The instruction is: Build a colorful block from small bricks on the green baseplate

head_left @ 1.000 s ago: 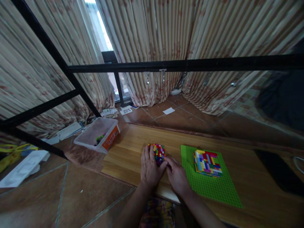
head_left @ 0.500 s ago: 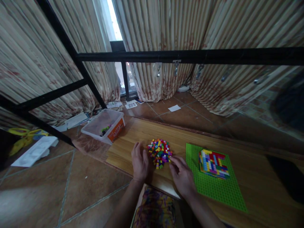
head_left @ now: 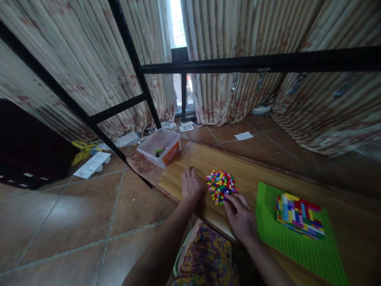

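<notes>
A pile of small multicoloured bricks (head_left: 220,186) lies on the low wooden board (head_left: 202,159). My left hand (head_left: 192,184) rests flat on the board just left of the pile, fingers together, holding nothing. My right hand (head_left: 241,212) lies at the pile's near right edge, fingertips touching the bricks; whether it pinches one is hidden. To the right sits a green baseplate (head_left: 297,242) carrying a flat block of assembled coloured bricks (head_left: 299,214).
A clear plastic tub (head_left: 160,146) with an orange label stands at the board's far left corner. A black metal frame (head_left: 238,63) crosses overhead, curtains behind. Papers and a white tray (head_left: 91,165) lie on the tiled floor at left.
My hands, first pressed together around the bricks, have parted: the left slid off to the left, the right stays at the pile's edge. The camera view has swung left.
</notes>
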### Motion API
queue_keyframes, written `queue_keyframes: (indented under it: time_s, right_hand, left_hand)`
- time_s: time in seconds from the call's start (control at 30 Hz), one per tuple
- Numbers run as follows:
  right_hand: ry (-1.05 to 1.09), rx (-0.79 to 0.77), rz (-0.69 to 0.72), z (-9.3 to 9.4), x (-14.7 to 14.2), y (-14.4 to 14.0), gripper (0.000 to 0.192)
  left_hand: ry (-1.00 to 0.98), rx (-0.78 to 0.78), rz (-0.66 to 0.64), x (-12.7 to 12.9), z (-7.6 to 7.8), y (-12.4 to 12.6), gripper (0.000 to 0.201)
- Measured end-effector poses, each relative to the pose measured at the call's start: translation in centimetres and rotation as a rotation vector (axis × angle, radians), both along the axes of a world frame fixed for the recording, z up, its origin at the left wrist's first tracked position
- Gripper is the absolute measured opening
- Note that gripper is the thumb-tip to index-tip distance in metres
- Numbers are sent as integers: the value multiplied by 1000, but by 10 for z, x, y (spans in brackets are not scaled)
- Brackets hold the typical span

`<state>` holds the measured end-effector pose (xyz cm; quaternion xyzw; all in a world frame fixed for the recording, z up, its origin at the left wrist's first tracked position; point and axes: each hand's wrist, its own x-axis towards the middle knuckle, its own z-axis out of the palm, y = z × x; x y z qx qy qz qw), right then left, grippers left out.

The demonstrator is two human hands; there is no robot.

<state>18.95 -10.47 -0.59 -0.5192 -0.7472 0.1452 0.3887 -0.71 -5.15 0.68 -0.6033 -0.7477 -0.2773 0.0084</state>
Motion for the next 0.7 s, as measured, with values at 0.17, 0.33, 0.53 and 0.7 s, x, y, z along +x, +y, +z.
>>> queue_keyframes:
  time_s: [0.17, 0.33, 0.53, 0.7]
  right_hand:
    - [-39, 24, 133, -1, -3, -2, 24]
    - [-13, -5, 126, 0, -3, -1, 24]
    - [127, -71, 15, 2, 2, -5, 25]
    - [154, -81, -30, 2, 5, -7, 23]
  left_hand:
    - [1, -18, -4, 0, 4, -1, 35]
    - [60, -48, 15, 1, 6, 1, 35]
    - [118, -80, -78, -3, 10, 11, 35]
    - [143, -107, -84, -5, 10, 27, 37]
